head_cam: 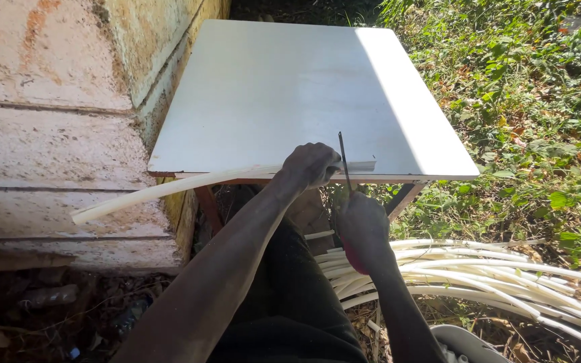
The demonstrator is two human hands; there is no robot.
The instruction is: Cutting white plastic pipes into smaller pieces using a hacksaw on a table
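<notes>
We see strong sun on the right part of the white table point(398, 101), so bright it glares. A big shadow covers its left part. The grass point(532, 101) has spotty light. Everything looks sharp; the dark ground point(48, 309) is dim.

We stand at the near edge of the table point(270, 87), which sits against the wall point(48, 121) on our left. A pipe point(169, 189) lies along that near edge, one end on the tabletop, the other overhanging far to the left, in front of the wall. Left hand point(312, 165) presses on the pipe at the table edge. Just right of it, a blade point(343, 158) crosses the pipe, running back to the right hand point(363, 225), nearer us and below the edge. A pile of pipes point(479, 269) lies on the ground right of us, beside the table's leg point(405, 196). Weeds point(532, 101) spread right of the table.
</notes>
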